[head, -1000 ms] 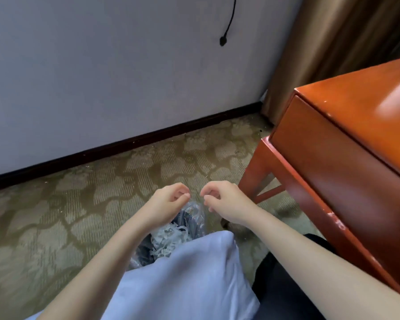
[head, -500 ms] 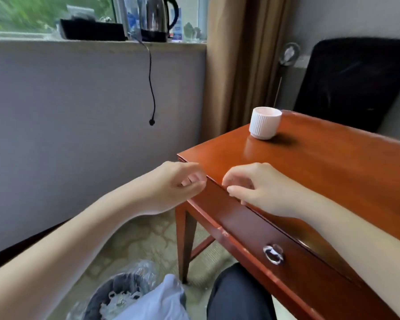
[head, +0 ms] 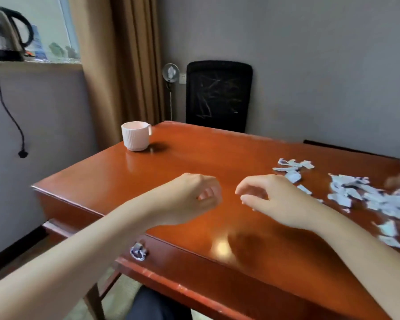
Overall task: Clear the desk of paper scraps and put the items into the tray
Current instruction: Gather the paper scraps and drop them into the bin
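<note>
Several white paper scraps (head: 365, 195) lie scattered over the right part of the red-brown wooden desk (head: 171, 162). A white ribbed mug (head: 135, 135) stands near the desk's far left corner. My left hand (head: 194, 197) hovers above the desk's middle with its fingers loosely curled and nothing in it. My right hand (head: 270, 199) hangs beside it, fingers relaxed and bent, also holding nothing, just left of the nearest scraps. No tray is in view.
A black chair back (head: 218, 95) stands behind the desk against the grey wall. A kettle (head: 5, 35) sits on the window sill at the upper left, with a cord (head: 9, 114) hanging down. The drawer has a metal pull (head: 138, 251). A curtain (head: 116, 65) hangs left of the chair.
The view has swung up and right from the bin on the floor to the desk top. Both hands have come from over the bin to above the desk, holding nothing.
</note>
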`<state>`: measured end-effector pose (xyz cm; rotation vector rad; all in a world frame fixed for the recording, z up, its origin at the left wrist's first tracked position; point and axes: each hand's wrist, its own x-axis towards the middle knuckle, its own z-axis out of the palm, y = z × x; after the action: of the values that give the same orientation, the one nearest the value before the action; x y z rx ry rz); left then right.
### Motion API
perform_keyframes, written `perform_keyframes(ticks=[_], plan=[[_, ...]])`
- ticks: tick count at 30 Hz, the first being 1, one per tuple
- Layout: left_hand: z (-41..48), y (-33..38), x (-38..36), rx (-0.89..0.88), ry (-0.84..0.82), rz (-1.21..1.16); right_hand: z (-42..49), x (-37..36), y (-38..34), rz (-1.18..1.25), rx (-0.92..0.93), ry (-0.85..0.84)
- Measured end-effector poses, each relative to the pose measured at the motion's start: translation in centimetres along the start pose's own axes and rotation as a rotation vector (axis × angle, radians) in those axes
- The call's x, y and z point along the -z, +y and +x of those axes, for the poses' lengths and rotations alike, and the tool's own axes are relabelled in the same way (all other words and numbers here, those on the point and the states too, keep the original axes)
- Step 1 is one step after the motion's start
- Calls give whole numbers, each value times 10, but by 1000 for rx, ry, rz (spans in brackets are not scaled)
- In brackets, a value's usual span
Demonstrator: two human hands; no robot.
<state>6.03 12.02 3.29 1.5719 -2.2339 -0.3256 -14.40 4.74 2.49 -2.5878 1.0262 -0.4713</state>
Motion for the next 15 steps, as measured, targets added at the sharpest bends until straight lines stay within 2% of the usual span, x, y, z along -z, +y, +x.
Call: perform_keyframes(ticks=[5,9,12,15], plan=[[49,44,-53,-114,-72,-40,-70,21,53,-14,-199,89],[81,68,-85,-173,-54,-85,-117,31,86,-54,-337,176],[100,80,-110,-129,-29,-130,-143,34,108,-132,-408,261],[114,87,-137,-30,-6,-44,-157,31,127,-217,-490,332]])
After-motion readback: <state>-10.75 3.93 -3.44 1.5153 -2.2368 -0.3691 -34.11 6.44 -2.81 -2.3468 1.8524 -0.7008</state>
